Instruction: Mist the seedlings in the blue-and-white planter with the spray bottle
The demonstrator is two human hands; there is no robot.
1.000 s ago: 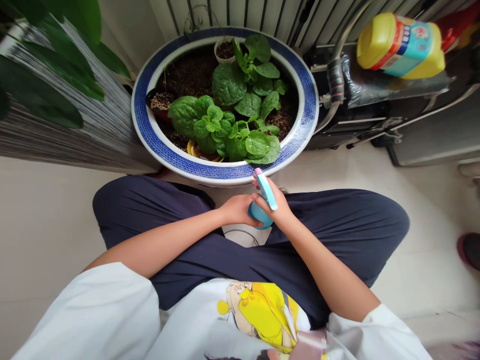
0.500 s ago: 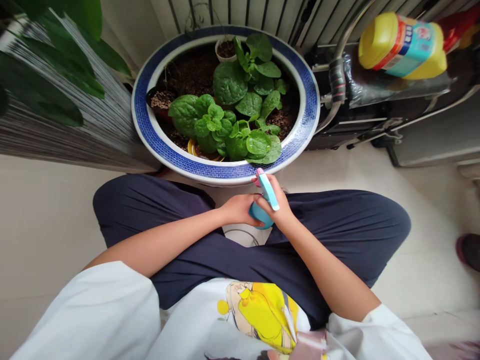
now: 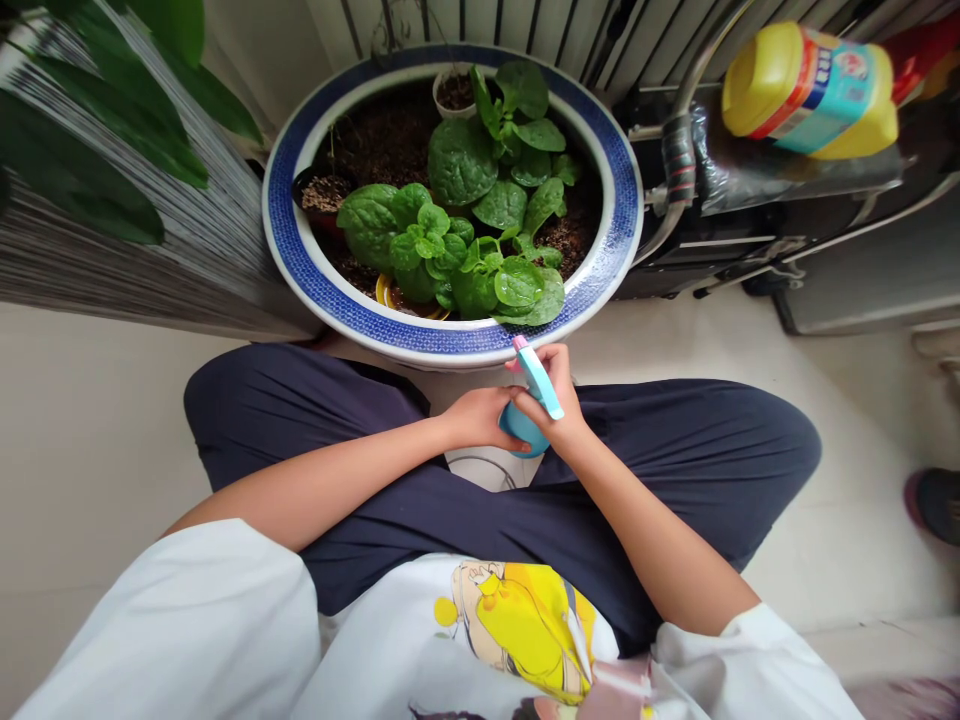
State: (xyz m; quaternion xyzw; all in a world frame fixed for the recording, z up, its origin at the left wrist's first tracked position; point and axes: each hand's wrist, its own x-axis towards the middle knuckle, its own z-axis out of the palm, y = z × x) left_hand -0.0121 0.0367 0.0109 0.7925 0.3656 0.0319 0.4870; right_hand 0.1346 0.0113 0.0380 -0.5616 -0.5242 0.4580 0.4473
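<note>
Blue-and-white glazed planter, oval and wide-rimmed, stands on pale, smooth floor and holds dark soil, leafy green plants and a small white pot. Just on the near side of the planter, below its rim, is a light-blue spray bottle with a pink nozzle pointing towards the planter. Both hands hold it: the left hand is curled round the rounded body, while the right hand is closed about the neck, under the spray head. Crossed legs in navy trousers lie nearer the wearer than the planter.

Pale upright slats rise behind the planter. To its left hang grey strings, with large dark leaves in front of them. To its right is a metal-tubed frame, bearing a crumpled clear plastic bag and, above that, a yellow container lying on its side. The container's label is orange, dark blue and turquoise; white characters show on the blue band, too small to read with certainty.
</note>
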